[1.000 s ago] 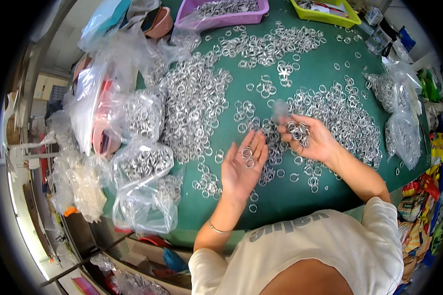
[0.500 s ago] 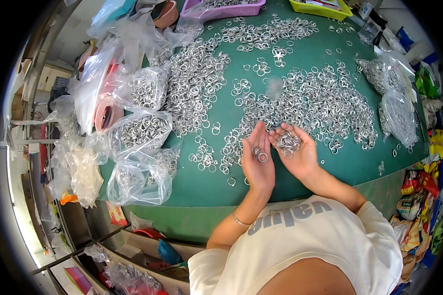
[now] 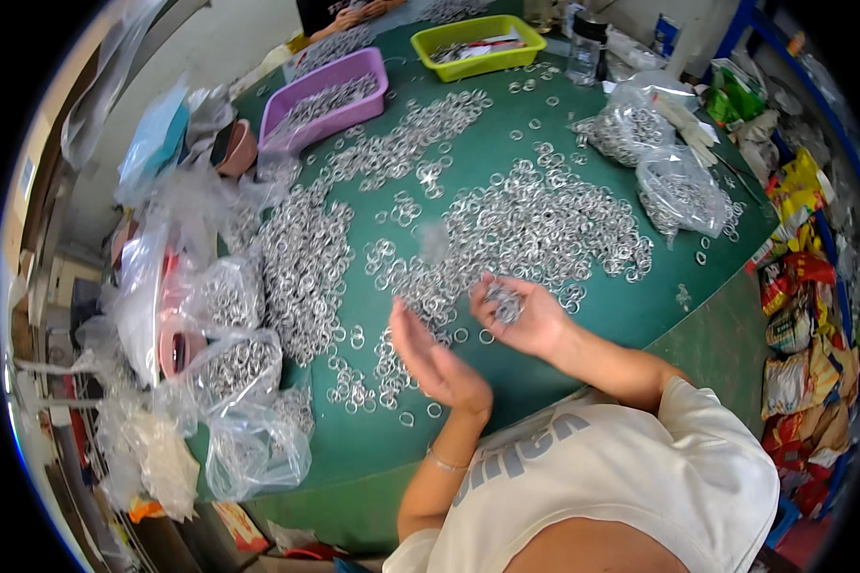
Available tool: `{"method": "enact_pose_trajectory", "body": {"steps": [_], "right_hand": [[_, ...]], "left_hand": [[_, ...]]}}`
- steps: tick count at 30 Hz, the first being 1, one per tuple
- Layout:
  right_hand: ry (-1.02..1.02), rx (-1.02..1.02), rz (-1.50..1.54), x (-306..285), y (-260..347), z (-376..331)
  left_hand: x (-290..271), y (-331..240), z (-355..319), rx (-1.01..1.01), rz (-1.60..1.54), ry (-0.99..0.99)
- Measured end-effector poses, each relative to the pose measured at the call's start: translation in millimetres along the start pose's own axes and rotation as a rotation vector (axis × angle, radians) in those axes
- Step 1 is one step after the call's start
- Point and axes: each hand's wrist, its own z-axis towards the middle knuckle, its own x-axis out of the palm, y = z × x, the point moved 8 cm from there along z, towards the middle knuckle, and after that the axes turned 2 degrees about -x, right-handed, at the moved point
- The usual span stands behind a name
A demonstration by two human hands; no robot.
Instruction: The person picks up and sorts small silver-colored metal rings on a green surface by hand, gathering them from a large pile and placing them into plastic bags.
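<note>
Silver metal rings (image 3: pixel 535 224) lie in a broad loose pile on the green tabletop (image 3: pixel 373 449). My right hand (image 3: pixel 537 325) is cupped, palm up, with its fingers curled round a small clump of rings (image 3: pixel 504 304). To its left, my left hand (image 3: pixel 435 363) is held edge-on with fingers stretched out, above the near left edge of the pile. No rings show in the left hand, though part of its palm is turned from view. The two hands are apart. A few single rings lie between and just below them.
Clear bags of rings (image 3: pixel 234 368) crowd the table's left side, and more bags (image 3: pixel 678 191) sit at the right. A purple basket (image 3: pixel 327 98) and a yellow-green basket (image 3: pixel 478 48) stand at the back. Another person's hands (image 3: pixel 363 14) show beyond them. A bottle (image 3: pixel 586 53) stands far right.
My hands have moved apart from side by side. The few rings seen in my left palm no longer show, while my right hand still holds its clump. The view has tilted and shows more of the far side.
</note>
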Motion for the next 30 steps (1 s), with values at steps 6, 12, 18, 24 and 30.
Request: {"method": "enact_pose_trajectory", "body": {"steps": [6, 12, 18, 24, 30], "right_hand": [[0.244, -0.689, -0.481, 116.9, 178.0, -57.2], [-0.372, -1.862, -1.684, 209.6, 349.5, -130.6], [-0.417, -1.694, -2.184, 213.5, 350.7, -114.1], [-1.043, -1.345, -2.461, 201.5, 423.1, -162.8], [-0.975, -1.433, -2.538, 205.0, 395.8, -160.7]], "left_hand": [[-41.9, 21.4, -0.1, -0.102, 0.321, -0.097], [-73.6, 54.9, 17.8, -0.292, 0.511, 0.079], [-96.8, 73.0, 36.3, -0.326, 0.652, 0.197], [-36.0, 82.0, 53.9, -0.283, 0.655, 0.376], [114.7, 59.5, 52.9, -0.008, 0.470, 0.737]]}}
